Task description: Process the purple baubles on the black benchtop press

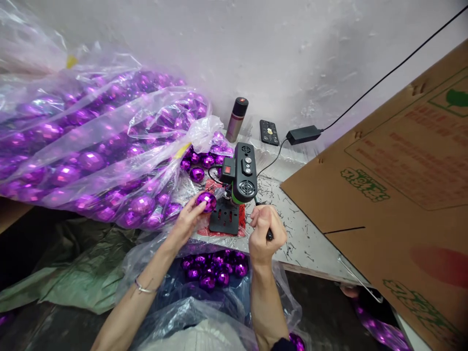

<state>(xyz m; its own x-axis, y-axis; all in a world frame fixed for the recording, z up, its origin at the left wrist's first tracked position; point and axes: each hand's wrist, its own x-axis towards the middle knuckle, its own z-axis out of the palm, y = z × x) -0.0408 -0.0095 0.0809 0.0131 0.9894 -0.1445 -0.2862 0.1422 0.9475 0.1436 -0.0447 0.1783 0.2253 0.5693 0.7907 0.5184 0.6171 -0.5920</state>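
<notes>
A shiny purple faceted ball (206, 202) is pinched in the fingertips of my left hand (187, 219), close to the left side of a small black bench machine (245, 170). This machine looks like a drill press, with a red switch and round vents, over a slotted black base plate (224, 222). My right hand (267, 229) is wrapped round a dark lever handle (269, 235) at the machine's right side. Below the table edge, more purple balls (214, 270) lie on clear plastic in my lap. What is under the machine's head is partly hidden.
A big clear plastic bag (91, 146) of purple balls fills the left. Behind the machine are a spray can (237, 119), a phone (269, 132) and a power adapter (304, 134) with a cable. A cardboard box (387, 185) leans at right. Dark slivers litter the tabletop (288, 214).
</notes>
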